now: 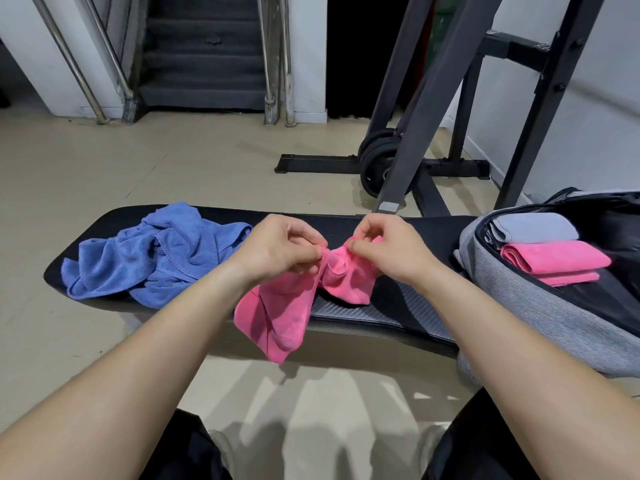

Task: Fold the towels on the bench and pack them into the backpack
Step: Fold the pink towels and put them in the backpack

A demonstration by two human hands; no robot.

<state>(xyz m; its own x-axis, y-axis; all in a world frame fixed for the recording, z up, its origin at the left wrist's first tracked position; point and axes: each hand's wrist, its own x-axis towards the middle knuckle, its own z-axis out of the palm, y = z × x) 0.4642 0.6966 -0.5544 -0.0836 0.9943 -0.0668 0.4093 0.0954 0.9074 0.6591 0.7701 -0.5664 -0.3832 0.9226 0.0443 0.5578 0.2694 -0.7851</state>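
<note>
You have one table point(415, 226) before you, with one backpack point(540, 306) on it at 3 o'clock. There are two loose towels. One pink towel point(277, 317) sits at the centre, pinched by both of your hands, the left hand point(280, 247) and the right hand point(388, 251). One blue heap point(156, 258) lies at 9 o'clock, though you cannot tell whether it is a single towel. Inside the backpack lie three folded pieces: one grey towel point(540, 227), an upper pink bundle point(554, 256) and a lower pink bundle point(571, 278). At 1 o'clock stands one rack point(426, 98) with weight plates point(375, 161) too overlapped to count.
</note>
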